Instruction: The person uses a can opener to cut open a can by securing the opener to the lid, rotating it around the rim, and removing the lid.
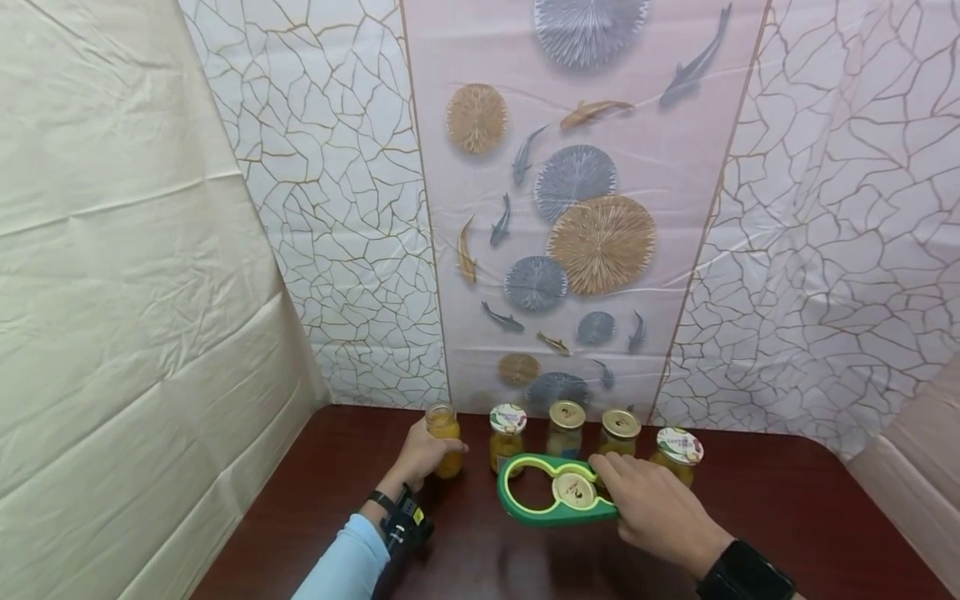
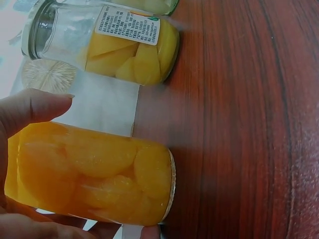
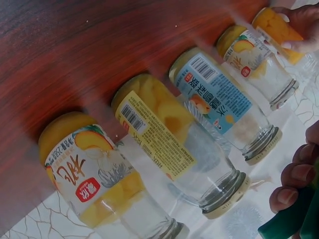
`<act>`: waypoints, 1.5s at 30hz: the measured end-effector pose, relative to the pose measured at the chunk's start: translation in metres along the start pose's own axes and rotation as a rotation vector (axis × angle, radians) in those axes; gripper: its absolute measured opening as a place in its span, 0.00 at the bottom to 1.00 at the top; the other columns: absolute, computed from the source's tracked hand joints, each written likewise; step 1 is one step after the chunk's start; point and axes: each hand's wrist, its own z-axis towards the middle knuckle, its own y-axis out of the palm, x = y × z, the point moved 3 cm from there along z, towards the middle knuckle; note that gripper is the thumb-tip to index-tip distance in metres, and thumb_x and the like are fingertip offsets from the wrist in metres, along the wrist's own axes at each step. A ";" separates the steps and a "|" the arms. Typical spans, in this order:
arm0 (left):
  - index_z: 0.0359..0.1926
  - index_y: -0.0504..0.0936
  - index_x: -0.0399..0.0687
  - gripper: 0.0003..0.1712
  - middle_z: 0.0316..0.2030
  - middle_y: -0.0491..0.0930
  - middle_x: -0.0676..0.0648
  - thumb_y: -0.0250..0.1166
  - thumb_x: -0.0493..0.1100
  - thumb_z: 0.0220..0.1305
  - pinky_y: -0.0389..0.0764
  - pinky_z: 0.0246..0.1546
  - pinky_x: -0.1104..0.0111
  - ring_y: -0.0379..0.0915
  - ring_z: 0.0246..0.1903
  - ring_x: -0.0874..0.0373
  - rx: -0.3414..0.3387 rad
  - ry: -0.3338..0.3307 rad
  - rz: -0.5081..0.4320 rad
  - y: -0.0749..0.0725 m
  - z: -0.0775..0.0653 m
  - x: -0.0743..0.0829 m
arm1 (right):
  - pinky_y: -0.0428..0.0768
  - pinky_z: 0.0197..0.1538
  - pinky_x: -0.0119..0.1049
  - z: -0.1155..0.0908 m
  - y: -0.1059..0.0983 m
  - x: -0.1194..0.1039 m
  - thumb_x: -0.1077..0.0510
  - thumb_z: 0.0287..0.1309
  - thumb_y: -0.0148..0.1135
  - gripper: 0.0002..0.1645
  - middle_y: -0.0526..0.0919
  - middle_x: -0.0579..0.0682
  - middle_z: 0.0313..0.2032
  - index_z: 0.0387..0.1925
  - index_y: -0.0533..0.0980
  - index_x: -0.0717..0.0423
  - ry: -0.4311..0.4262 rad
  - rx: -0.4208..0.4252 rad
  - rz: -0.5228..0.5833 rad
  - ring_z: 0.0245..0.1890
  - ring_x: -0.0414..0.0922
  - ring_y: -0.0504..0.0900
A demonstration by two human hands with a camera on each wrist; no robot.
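At the left of the row stands a glass jar of orange fruit pieces (image 1: 447,467), its mouth uncovered. My left hand (image 1: 424,454) grips this jar near the table, fingers around its side; in the left wrist view the thumb (image 2: 37,107) stretches out along the upper side. My right hand (image 1: 656,507) holds a green jar opener (image 1: 551,518) by its handle end, raised in front of the other jars. A gold lid (image 1: 574,490) sits in the opener's smaller ring, while its larger ring frames only the view behind.
Several lidded fruit jars stand in a row toward the back of the dark red table (image 1: 465,550): a white-lidded jar (image 1: 507,421), two gold-lidded jars, one with a blue label (image 3: 214,92), and another white-lidded jar (image 1: 678,447). A patterned cloth (image 1: 555,250) hangs behind them.
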 end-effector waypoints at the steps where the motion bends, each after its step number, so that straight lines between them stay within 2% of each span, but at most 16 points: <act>1: 0.52 0.76 0.43 0.26 0.42 0.82 0.43 0.77 0.39 0.52 0.78 0.42 0.59 0.78 0.41 0.50 0.001 0.001 -0.002 0.000 0.000 0.000 | 0.80 0.28 0.35 0.000 0.001 0.000 0.69 0.41 0.67 0.32 0.81 0.46 0.38 0.54 0.75 0.54 0.005 -0.006 0.005 0.31 0.40 0.80; 6: 0.51 0.76 0.43 0.25 0.41 0.82 0.43 0.76 0.38 0.54 0.77 0.42 0.60 0.77 0.40 0.50 -0.002 0.012 -0.014 0.000 -0.001 0.000 | 0.80 0.29 0.36 -0.001 0.003 -0.001 0.70 0.41 0.66 0.33 0.82 0.45 0.39 0.54 0.75 0.54 0.025 -0.024 0.016 0.32 0.40 0.80; 17: 0.52 0.76 0.42 0.25 0.41 0.82 0.42 0.75 0.36 0.54 0.79 0.41 0.60 0.78 0.39 0.50 -0.004 0.032 -0.024 -0.001 -0.002 0.001 | 0.78 0.28 0.35 -0.001 0.003 0.001 0.70 0.41 0.65 0.32 0.81 0.45 0.38 0.53 0.75 0.53 0.012 -0.004 0.016 0.31 0.39 0.79; 24: 0.53 0.76 0.42 0.27 0.42 0.82 0.42 0.76 0.36 0.53 0.79 0.41 0.59 0.78 0.40 0.50 -0.015 0.020 -0.031 -0.001 -0.002 -0.003 | 0.77 0.27 0.34 -0.002 0.003 0.002 0.72 0.40 0.63 0.32 0.80 0.45 0.37 0.52 0.75 0.54 0.012 -0.001 0.023 0.30 0.40 0.78; 30: 0.55 0.75 0.42 0.29 0.44 0.82 0.41 0.76 0.35 0.52 0.79 0.44 0.57 0.78 0.42 0.48 -0.027 -0.015 -0.051 -0.002 -0.003 -0.004 | 0.77 0.26 0.34 -0.004 0.004 0.005 0.72 0.37 0.62 0.33 0.80 0.45 0.36 0.52 0.75 0.55 0.016 -0.002 0.016 0.29 0.40 0.78; 37: 0.59 0.75 0.44 0.36 0.49 0.81 0.41 0.79 0.36 0.49 0.77 0.50 0.53 0.77 0.48 0.46 0.007 -0.048 -0.049 0.000 -0.004 -0.002 | 0.77 0.26 0.36 -0.005 0.003 0.006 0.72 0.36 0.64 0.33 0.80 0.46 0.37 0.52 0.75 0.56 0.006 -0.005 0.009 0.30 0.41 0.79; 45: 0.66 0.71 0.46 0.43 0.55 0.80 0.41 0.82 0.39 0.50 0.76 0.56 0.46 0.76 0.53 0.44 0.011 -0.054 -0.042 0.004 -0.005 0.006 | 0.75 0.26 0.33 -0.003 0.004 0.007 0.72 0.39 0.63 0.32 0.79 0.45 0.36 0.52 0.75 0.55 0.011 0.012 0.013 0.29 0.39 0.77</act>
